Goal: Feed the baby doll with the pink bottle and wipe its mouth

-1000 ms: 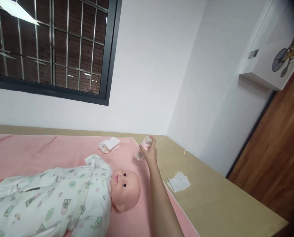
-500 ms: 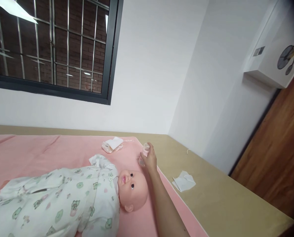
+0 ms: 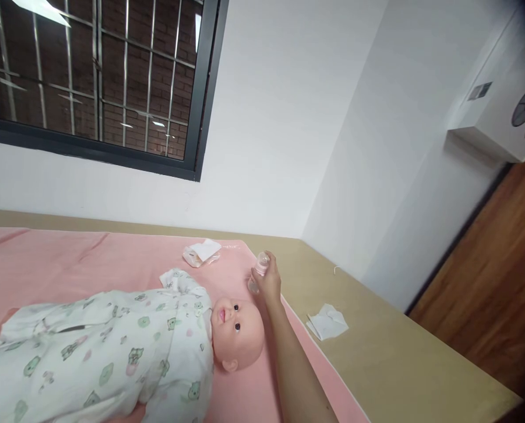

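Right hand (image 3: 270,282): bare, rounded over the knuckles
Fingers (image 3: 271,260): slender, partly hidden, nails too small to tell
Wrist (image 3: 274,304): bare, narrow, running smoothly into the arm
Forearm (image 3: 295,358): bare down to the view's lower edge, long, slim, broadening away from the wrist
Mark (image 3: 327,406): one small spot near the forearm's right edge, low in view

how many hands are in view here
1: the right hand, gripping a bottle near the doll's head. The left hand is out of frame.
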Demonstrator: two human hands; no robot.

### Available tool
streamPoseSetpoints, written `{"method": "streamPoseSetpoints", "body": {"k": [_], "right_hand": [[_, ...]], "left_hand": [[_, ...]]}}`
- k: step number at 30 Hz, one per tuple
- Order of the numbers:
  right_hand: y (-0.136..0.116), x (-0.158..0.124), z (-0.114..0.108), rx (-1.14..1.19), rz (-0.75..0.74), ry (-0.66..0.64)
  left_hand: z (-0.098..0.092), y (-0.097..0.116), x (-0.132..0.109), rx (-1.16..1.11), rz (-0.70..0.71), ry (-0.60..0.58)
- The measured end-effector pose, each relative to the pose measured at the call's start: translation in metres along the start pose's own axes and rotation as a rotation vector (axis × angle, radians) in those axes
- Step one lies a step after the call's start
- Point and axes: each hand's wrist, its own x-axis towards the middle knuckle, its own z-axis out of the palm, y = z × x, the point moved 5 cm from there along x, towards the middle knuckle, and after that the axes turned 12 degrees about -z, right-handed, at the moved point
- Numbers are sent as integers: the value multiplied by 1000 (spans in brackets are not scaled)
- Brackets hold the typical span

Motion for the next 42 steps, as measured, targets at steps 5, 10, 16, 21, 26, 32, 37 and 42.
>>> {"method": "streamPoseSetpoints", "body": {"k": [5, 10, 16, 21, 26, 32, 37, 42], "right_hand": [[1, 0, 1, -1, 13, -11], [-1, 0, -1, -10, 19, -15], [-2, -1, -2, -18, 12, -2], [-1, -2, -2, -12, 21, 7], [-2, -2, -1, -7, 22, -1], [-2, -3, -2, -17, 48, -13], [-2, -5, 1, -10, 64, -16], [-2, -10, 5, 81, 57, -19]], "left_hand": [[2, -4, -4, -126, -73, -41], [12, -3, 9, 46, -17, 39], [18, 0, 24, 95, -32, 128], [14, -2, 22, 88, -44, 135], [11, 1, 22, 94, -51, 136], [11, 4, 23, 100, -44, 143], [13, 4, 21, 95, -18, 143], [20, 6, 16, 74, 13, 107]]}}
